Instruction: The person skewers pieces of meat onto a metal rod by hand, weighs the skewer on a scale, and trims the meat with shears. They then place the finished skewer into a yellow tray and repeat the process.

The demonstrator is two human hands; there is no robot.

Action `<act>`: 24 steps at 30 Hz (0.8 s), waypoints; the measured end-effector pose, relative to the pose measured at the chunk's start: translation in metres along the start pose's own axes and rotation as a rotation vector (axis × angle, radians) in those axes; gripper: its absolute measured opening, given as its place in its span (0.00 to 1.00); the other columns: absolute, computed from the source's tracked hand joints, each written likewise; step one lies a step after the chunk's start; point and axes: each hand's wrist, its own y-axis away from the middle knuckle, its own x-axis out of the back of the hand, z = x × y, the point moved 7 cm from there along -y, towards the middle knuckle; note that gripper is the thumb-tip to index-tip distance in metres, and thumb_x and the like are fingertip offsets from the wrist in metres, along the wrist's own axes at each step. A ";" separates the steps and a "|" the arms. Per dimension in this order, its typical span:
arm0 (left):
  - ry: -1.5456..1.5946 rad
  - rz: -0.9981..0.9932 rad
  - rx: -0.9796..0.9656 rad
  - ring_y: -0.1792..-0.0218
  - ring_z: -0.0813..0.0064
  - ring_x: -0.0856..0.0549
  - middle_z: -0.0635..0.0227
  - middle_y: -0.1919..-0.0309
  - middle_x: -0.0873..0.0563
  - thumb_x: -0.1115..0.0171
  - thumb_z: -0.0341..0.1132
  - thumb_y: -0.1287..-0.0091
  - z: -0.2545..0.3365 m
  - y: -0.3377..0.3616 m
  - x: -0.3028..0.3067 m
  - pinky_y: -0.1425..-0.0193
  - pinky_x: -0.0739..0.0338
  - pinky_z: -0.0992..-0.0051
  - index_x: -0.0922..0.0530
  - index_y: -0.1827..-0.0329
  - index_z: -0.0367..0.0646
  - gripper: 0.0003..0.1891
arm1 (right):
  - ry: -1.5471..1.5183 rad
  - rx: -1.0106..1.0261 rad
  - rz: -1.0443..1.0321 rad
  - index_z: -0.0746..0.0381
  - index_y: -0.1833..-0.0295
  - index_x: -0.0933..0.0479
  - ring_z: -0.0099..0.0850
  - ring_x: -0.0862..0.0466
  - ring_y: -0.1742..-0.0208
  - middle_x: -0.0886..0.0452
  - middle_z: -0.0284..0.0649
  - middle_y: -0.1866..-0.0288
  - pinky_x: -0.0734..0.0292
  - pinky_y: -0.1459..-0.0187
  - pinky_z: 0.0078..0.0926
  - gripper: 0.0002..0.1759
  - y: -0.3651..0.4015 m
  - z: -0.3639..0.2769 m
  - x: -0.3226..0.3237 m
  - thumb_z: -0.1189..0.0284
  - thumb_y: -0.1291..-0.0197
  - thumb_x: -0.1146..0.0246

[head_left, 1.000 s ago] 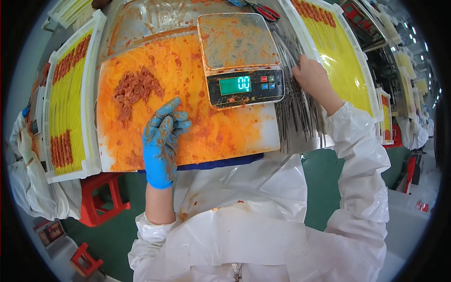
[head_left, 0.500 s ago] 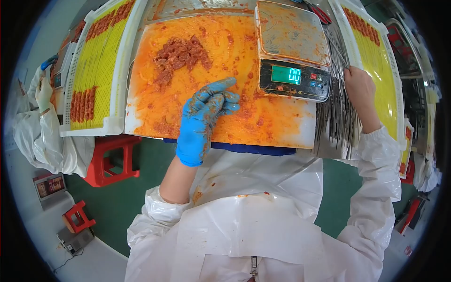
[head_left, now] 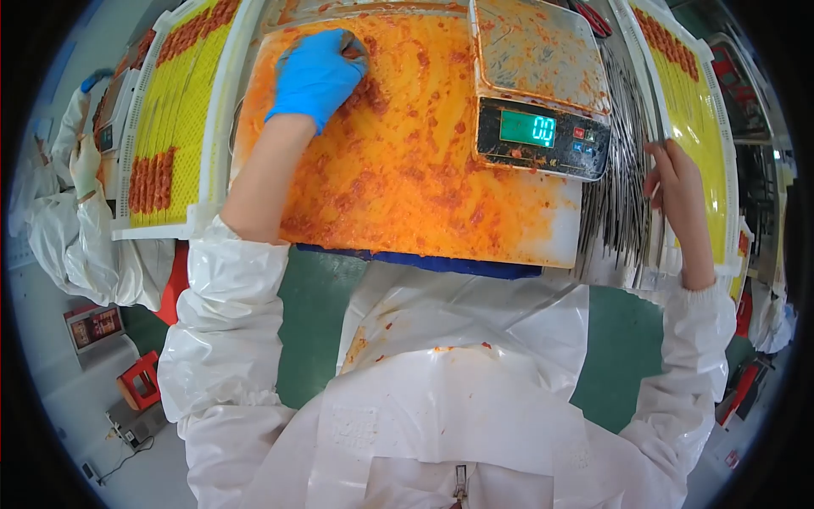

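Observation:
My left hand (head_left: 320,72), in a blue glove, is curled over the pile of raw minced or chopped meat (head_left: 373,92) at the upper left of an orange-smeared cutting board (head_left: 407,195). Its fingers are closed on some of the red meat, and most of the grip is hidden by the back of the hand. My bare right hand (head_left: 678,187) hovers at the right, beside a heap of thin metal skewers (head_left: 615,187). Its fingers are bent, with thumb and forefinger apart, and I see nothing held in them. A smeared digital scale (head_left: 543,93) reading 0.0 stands between the hands.
A white tray with a yellow mesh (head_left: 191,110) at the left holds skewers with meat; a similar tray (head_left: 695,127) lies at the right. Red-handled scissors (head_left: 593,19) lie behind the scale. Another person's gloved hand (head_left: 85,165) is at the far left.
My left hand has moved up and left from the board's middle onto the meat and closed there. My right hand has shifted slightly down and right, its fingers loosening beside the skewers.

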 end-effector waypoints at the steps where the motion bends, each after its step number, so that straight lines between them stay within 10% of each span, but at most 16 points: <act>1: 0.190 -0.037 0.047 0.62 0.80 0.19 0.70 0.63 0.15 0.37 0.35 0.37 0.004 0.009 0.004 0.57 0.25 0.78 0.17 0.53 0.41 0.12 | -0.150 -0.096 -0.059 0.63 0.50 0.23 0.21 0.30 0.86 0.22 0.36 0.79 0.38 0.83 0.20 0.16 0.015 0.000 -0.002 0.67 0.29 0.53; 4: 0.887 -0.191 -0.012 0.64 0.80 0.20 0.71 0.62 0.14 0.37 0.29 0.38 0.025 0.059 0.014 0.57 0.25 0.79 0.17 0.53 0.43 0.11 | -0.390 -0.019 0.005 0.64 0.43 0.25 0.15 0.32 0.87 0.21 0.31 0.77 0.45 0.88 0.11 0.17 0.070 -0.007 0.001 0.70 0.31 0.49; 7: 0.682 -0.354 0.028 0.64 0.80 0.22 0.72 0.59 0.15 0.39 0.25 0.38 0.012 0.102 -0.013 0.57 0.25 0.79 0.17 0.53 0.42 0.11 | -0.704 -0.170 -0.217 0.64 0.41 0.26 0.16 0.27 0.85 0.21 0.33 0.77 0.43 0.89 0.10 0.19 0.122 -0.033 -0.062 0.72 0.36 0.43; 10: 0.540 0.165 -0.083 0.63 0.82 0.23 0.70 0.56 0.17 0.38 0.23 0.38 -0.001 0.113 0.010 0.57 0.25 0.80 0.18 0.51 0.41 0.13 | -1.021 -0.351 -0.543 0.64 0.41 0.27 0.17 0.31 0.88 0.26 0.32 0.81 0.44 0.88 0.13 0.18 0.155 -0.055 -0.139 0.74 0.37 0.44; 14: 0.778 0.151 0.128 0.63 0.84 0.25 0.69 0.54 0.18 0.39 0.22 0.37 -0.019 0.139 0.007 0.60 0.26 0.82 0.19 0.49 0.40 0.13 | -1.441 -0.447 -0.644 0.62 0.42 0.26 0.17 0.36 0.87 0.32 0.29 0.84 0.43 0.83 0.16 0.16 0.189 -0.074 -0.187 0.74 0.34 0.44; 21: 0.612 0.187 -0.193 0.68 0.83 0.21 0.71 0.59 0.15 0.39 0.22 0.39 0.017 0.164 0.000 0.65 0.24 0.80 0.18 0.52 0.43 0.13 | -0.669 -0.054 -0.534 0.65 0.49 0.24 0.16 0.30 0.83 0.23 0.31 0.77 0.35 0.79 0.16 0.11 0.175 -0.063 -0.156 0.75 0.31 0.47; 24: 0.372 -0.187 -0.349 0.61 0.76 0.19 0.71 0.57 0.16 0.40 0.27 0.38 0.038 0.204 -0.037 0.57 0.22 0.76 0.19 0.49 0.48 0.14 | -0.586 -0.019 -0.456 0.64 0.50 0.24 0.17 0.28 0.83 0.25 0.32 0.80 0.34 0.79 0.18 0.09 0.175 -0.063 -0.140 0.75 0.32 0.46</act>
